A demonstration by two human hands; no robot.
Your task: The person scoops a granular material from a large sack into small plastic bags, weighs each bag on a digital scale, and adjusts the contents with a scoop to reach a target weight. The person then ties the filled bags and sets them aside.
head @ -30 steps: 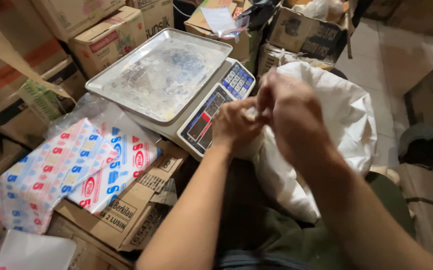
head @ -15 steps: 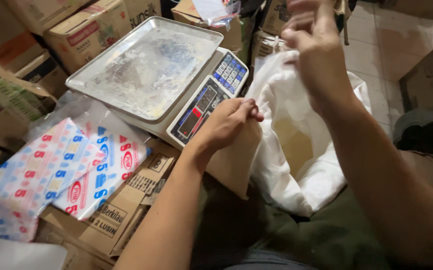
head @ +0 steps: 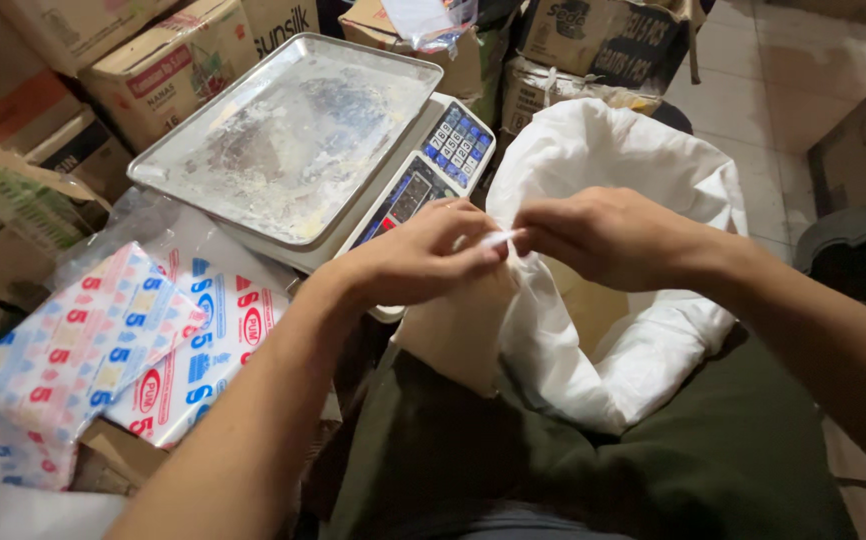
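Note:
A large white plastic sack [head: 593,330] stands open between my knees, its mouth showing a pale brown lining inside. My left hand [head: 423,255] and my right hand [head: 603,235] meet over the sack's near rim. Both pinch a thin white strip of the sack's edge [head: 501,238] between fingertips. Just behind my left hand is a white electronic scale [head: 423,185] with a keypad and a dusty metal tray [head: 293,135] on top.
Printed plastic packets [head: 83,350] lie on cardboard boxes to the left. More cardboard boxes [head: 153,70] crowd the back and left. A tiled floor [head: 783,90] shows at the right, with a dark round object [head: 858,260] beside it.
My right hand came down from high above the sack to meet my left hand at the rim. Both now pinch the sack's edge together.

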